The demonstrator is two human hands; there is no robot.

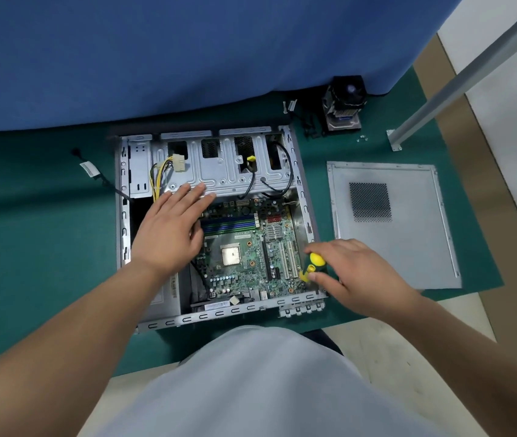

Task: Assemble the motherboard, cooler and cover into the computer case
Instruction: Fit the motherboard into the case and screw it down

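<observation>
Motherboard (pixel 250 247) lies between hands — right hand (pixel 345 272) grips screwdriver (pixel 312 266) (left hand (pixel 172 228) flat).

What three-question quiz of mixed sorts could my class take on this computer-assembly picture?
1. True or false: the black-fanned cooler is already mounted on the green motherboard.
2. Multiple choice: the flat grey perforated side cover lies A) on top of the open grey metal computer case, B) on the green mat beside the case, on the person's right, C) against the blue cloth.
3. Fill in: the right hand grips a yellow-and-green-handled ______.

Key
1. False: it stands on the mat beyond the case.
2. B.
3. Screwdriver; meanwhile the left hand rests open over the case's interior.
</observation>
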